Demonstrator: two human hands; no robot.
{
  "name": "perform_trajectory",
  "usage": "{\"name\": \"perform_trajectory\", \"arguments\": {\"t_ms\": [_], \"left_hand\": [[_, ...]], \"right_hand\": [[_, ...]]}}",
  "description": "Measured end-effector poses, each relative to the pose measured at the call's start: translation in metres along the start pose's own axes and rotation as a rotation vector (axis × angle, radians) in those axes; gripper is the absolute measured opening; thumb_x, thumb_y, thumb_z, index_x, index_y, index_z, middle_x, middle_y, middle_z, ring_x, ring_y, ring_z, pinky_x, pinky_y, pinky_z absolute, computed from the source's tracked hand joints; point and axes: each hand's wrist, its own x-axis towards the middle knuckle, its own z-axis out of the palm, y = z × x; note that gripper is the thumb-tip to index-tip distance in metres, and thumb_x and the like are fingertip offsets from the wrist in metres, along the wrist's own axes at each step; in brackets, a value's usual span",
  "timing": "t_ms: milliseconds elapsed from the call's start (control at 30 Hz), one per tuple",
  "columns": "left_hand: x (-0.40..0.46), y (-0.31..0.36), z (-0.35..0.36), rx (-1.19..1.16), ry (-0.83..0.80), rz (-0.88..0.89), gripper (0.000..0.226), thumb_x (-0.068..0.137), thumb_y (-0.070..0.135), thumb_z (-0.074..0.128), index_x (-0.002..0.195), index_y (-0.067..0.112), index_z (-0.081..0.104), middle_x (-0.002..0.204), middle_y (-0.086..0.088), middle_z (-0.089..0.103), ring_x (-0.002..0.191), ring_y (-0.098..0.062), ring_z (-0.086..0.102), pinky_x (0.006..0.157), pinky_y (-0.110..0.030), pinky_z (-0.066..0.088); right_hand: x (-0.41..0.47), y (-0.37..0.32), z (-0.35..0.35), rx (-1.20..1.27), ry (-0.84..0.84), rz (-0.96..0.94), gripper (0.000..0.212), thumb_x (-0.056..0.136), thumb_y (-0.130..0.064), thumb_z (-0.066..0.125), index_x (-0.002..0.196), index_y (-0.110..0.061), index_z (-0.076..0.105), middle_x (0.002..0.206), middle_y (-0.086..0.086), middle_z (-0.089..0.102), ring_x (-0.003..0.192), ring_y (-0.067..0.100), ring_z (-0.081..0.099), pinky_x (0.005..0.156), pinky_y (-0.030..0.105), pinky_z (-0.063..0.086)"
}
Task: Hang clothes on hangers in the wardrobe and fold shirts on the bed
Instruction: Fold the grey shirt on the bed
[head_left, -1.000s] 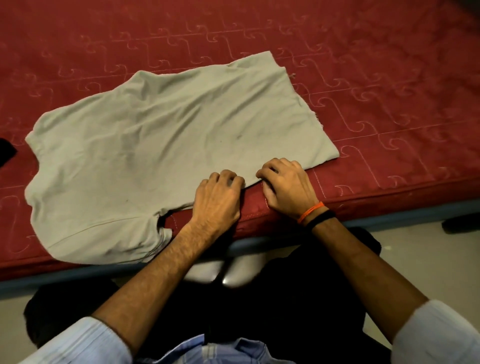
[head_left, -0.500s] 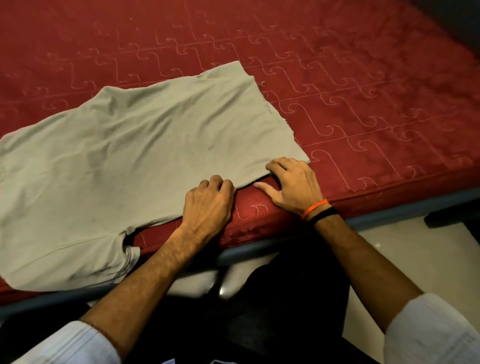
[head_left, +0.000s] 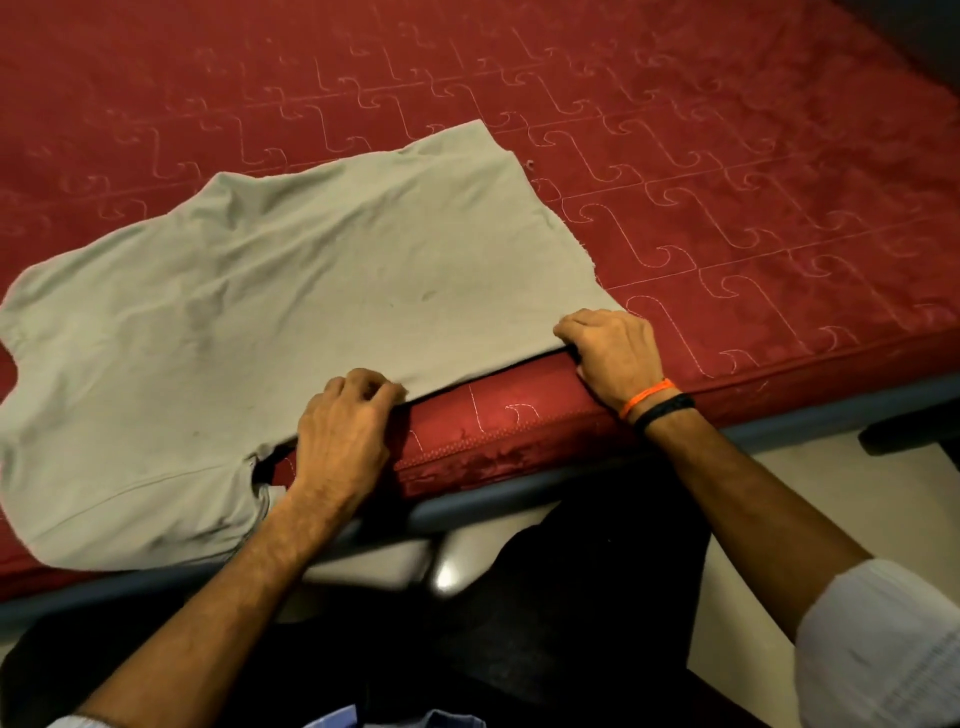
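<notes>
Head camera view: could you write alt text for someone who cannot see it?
Two hands grip the near edge of a pale grey shirt spread flat on a red quilted bed: the left hand midway along the edge, the right hand at its corner. The right wrist wears orange and black bands.

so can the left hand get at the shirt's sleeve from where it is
Probably yes. The left hand grips the shirt along its near edge, and the sleeve lies flat just beside its wrist on the bed, with nothing over it.
</notes>
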Motion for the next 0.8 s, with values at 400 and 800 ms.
{"name": "perform_trajectory", "arguments": {"t_ms": [400, 800], "left_hand": [[-0.022, -0.001, -0.02, 0.067, -0.127, -0.103, 0.036, 0.064, 0.009, 0.074, 0.098, 0.02, 0.072, 0.091, -0.007, 0.067, 0.082, -0.035, 0.064, 0.067, -0.039, 0.048], [-0.028, -0.035, -0.019, -0.229, 0.006, -0.199, 0.019, 0.091, 0.017, 0.06, 0.109, 0.018, 0.065, 0.101, -0.014, 0.071, 0.093, -0.042, 0.064, 0.072, -0.045, 0.049]], "right_hand": [[-0.045, -0.005, -0.021, 0.029, 0.064, -0.105, 0.018, 0.053, -0.012, 0.059, 0.065, -0.016, 0.072, 0.063, 0.001, 0.066, 0.056, 0.03, 0.064, 0.048, 0.028, 0.045], [-0.039, 0.022, -0.023, 0.669, 0.161, 0.246, 0.01, 0.084, -0.009, 0.065, 0.092, -0.015, 0.067, 0.077, 0.002, 0.068, 0.065, 0.014, 0.058, 0.061, 0.018, 0.043]]}}
